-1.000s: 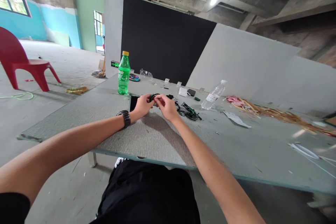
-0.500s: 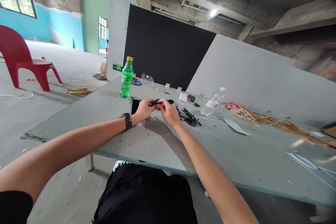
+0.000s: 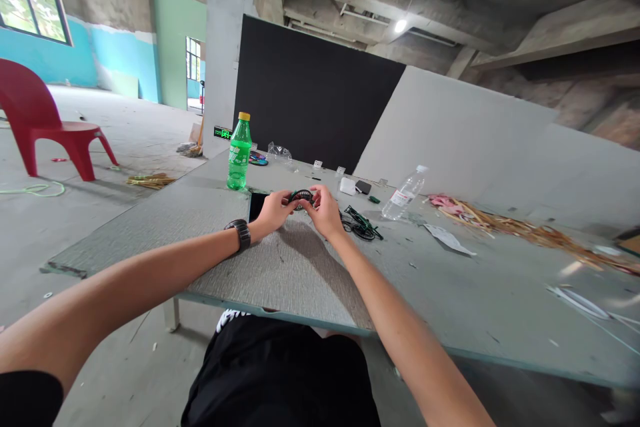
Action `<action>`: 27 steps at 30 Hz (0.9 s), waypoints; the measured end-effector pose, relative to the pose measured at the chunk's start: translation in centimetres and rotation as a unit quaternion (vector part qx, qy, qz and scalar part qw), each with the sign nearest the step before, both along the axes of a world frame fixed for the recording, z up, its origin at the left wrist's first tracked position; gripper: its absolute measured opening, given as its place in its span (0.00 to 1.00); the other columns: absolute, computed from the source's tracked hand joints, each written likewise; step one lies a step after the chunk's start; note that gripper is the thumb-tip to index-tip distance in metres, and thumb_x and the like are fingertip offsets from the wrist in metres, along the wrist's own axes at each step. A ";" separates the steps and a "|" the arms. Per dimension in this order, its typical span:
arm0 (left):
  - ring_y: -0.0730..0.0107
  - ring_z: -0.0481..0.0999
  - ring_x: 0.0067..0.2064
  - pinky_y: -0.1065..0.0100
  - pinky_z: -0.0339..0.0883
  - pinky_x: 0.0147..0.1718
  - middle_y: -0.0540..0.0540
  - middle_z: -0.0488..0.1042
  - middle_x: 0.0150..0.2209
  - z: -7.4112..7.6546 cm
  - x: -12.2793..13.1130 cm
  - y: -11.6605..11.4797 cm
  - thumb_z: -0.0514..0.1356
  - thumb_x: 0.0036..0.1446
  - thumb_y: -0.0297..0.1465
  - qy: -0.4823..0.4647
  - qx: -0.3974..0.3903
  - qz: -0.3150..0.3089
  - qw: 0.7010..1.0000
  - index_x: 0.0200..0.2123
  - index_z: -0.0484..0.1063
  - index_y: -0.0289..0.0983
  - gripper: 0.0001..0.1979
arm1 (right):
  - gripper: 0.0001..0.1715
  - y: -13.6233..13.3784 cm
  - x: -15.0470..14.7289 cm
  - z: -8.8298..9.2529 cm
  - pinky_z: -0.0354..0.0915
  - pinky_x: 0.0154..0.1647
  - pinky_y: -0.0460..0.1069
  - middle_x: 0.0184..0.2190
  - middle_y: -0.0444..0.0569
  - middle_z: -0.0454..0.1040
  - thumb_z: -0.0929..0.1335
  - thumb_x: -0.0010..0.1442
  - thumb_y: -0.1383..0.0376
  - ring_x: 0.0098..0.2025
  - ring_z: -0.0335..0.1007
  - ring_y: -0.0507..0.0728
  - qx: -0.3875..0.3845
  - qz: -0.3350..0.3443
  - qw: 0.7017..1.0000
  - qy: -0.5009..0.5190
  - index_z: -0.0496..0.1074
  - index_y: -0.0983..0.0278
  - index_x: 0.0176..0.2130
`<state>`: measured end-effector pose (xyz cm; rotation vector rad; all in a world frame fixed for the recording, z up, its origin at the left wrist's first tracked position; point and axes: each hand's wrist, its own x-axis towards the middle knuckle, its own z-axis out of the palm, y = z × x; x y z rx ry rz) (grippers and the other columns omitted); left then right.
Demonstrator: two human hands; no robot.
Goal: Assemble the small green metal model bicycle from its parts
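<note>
Between my two hands is a small dark ring-like piece (image 3: 302, 196) with green and black strands; its exact kind is too small to make out. My left hand (image 3: 274, 211), with a black watch on the wrist, pinches its left side. The right side is gripped by the fingers of my right hand (image 3: 324, 212). Just behind the left hand lies a dark flat phone-like slab (image 3: 256, 205), partly covered. A tangle of dark green and black wire-like strands (image 3: 362, 224) rests to the right of my right hand.
A green soda bottle (image 3: 239, 157) stands at the back left of the grey table (image 3: 150, 233). Toward the right are a clear bottle (image 3: 406, 193), a white case (image 3: 348, 186), a dark box (image 3: 363, 187), paper (image 3: 449, 239) and long brown strips (image 3: 530, 235). A red chair (image 3: 55, 127) stands left.
The ring-like piece has been tilted up, so its round opening now faces me more. My right fingers have shifted slightly up and right. The view has moved a little.
</note>
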<state>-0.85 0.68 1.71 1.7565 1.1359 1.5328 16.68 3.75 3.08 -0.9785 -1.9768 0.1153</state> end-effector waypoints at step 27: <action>0.65 0.81 0.33 0.62 0.77 0.41 0.39 0.79 0.35 0.7 0.8 -0.8 0.56 0.66 0.47 -0.304 -0.245 -0.159 0.907 0.37 0.70 0.34 0.20 | 0.03 -1.8 0.1 1.4 0.61 0.44 0.52 0.39 0.50 0.76 0.65 0.67 0.66 0.45 0.69 0.61 0.096 0.052 0.975 -0.191 0.69 0.59 0.40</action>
